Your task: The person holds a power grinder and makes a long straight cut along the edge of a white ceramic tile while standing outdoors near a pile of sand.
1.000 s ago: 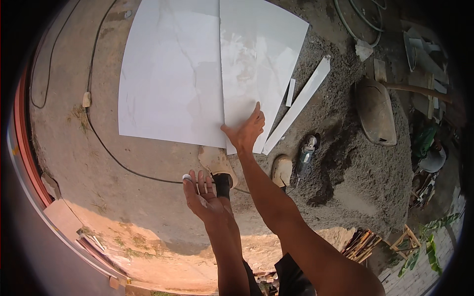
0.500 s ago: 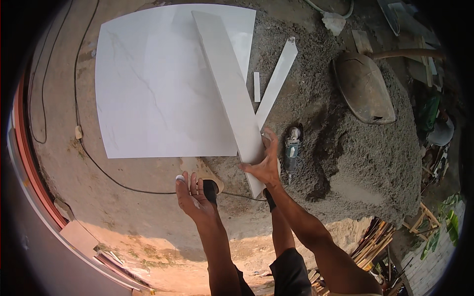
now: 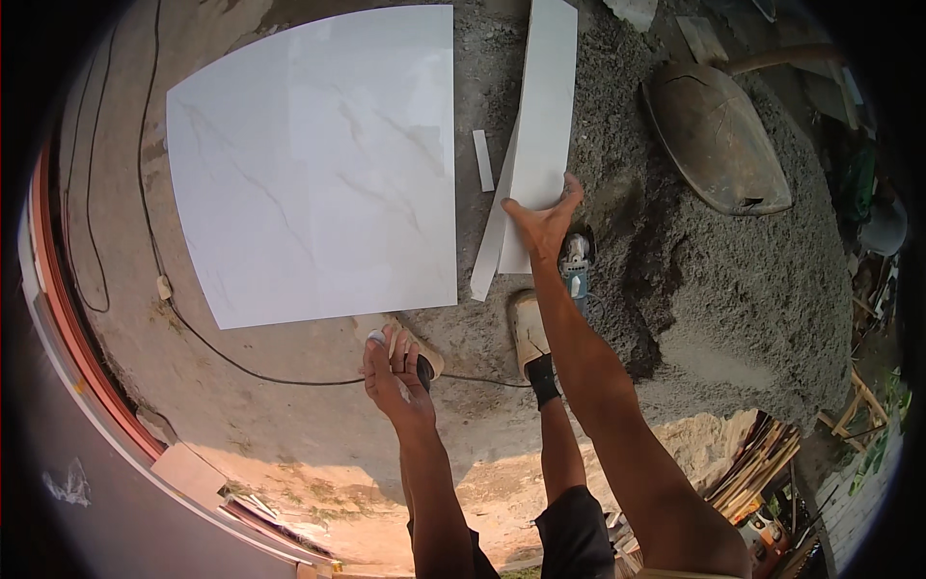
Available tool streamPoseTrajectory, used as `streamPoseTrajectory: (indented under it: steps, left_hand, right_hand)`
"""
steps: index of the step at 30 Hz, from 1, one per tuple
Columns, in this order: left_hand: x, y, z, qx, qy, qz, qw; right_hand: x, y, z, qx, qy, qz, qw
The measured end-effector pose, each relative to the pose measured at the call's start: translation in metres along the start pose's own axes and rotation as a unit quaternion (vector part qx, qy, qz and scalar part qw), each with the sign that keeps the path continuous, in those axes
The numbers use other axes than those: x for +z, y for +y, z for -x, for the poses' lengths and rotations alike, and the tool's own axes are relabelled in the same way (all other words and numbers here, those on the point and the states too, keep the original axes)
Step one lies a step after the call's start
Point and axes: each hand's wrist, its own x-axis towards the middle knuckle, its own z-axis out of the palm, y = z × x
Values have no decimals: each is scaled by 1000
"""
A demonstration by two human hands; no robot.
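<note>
My right hand [image 3: 547,227] spans a long white tile strip [image 3: 547,106], its thumb at the left edge and fingers at the right. Beneath that strip, a narrower white strip [image 3: 489,261] sticks out on the left side. In my left hand [image 3: 397,376], a small white round piece [image 3: 376,336] is pinched at the fingertips; its kind is unclear. A large white marble-veined tile [image 3: 318,174] lies flat on the left. Between tile and strips is a short white offcut [image 3: 483,161]. Partly behind my right forearm rests an angle grinder [image 3: 576,270].
A grey mound of sand or mortar [image 3: 714,289] rises on the right, with a shovel [image 3: 719,145] lying on it. A dark cable [image 3: 241,365] crosses the ground by my feet. Wooden sticks [image 3: 752,473] are stacked at the lower right.
My right hand has carried the long tile strip off the large tile, right and away from me, over the narrower strip. My left hand has shifted slightly right, still pinching the white piece.
</note>
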Motion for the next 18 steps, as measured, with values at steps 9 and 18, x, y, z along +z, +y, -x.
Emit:
streamPoseTrajectory:
  steps: [9,18]
  left_hand:
    - [11,-15,2,-54,-27,-77,995]
    - [7,-22,-3,-71,-52,-293,952]
  right_hand:
    - [46,21,-2,10,73,247,966]
    - [-3,-39,91,162,-256,-66,951]
